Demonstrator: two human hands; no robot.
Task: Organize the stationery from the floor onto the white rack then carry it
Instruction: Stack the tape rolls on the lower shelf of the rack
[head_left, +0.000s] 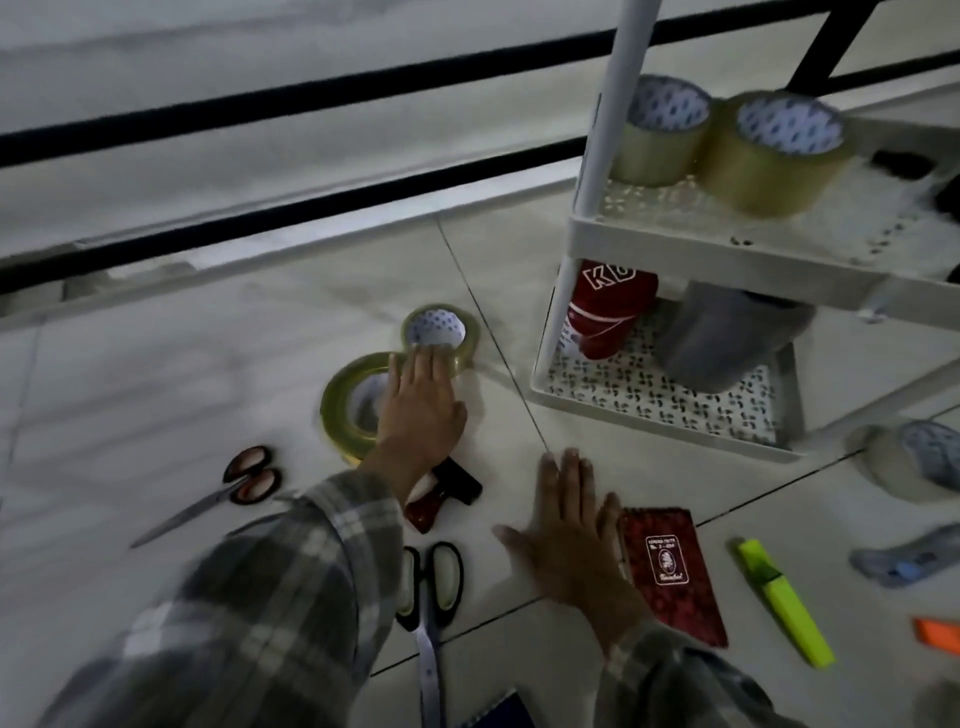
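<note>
Two tape rolls lie on the tiled floor: a small one (441, 328) and a wider yellowish one (343, 402). My left hand (423, 405) reaches flat over both, fingers apart, holding nothing. My right hand (569, 530) hovers open beside a dark red notebook (670, 571). The white rack (727, 249) stands at the right with two tape rolls (665, 130) (779, 150) on its upper shelf. A red packet (608, 312) and a grey object (727, 338) sit on its lower shelf.
On the floor lie red-handled scissors (234, 488), black-handled scissors (431, 587), a red and black stapler (447, 493), a yellow highlighter (784, 603), an orange marker (940, 636), a blue-grey cutter (909, 561) and another tape roll (914, 462). Black rails (311, 150) run behind.
</note>
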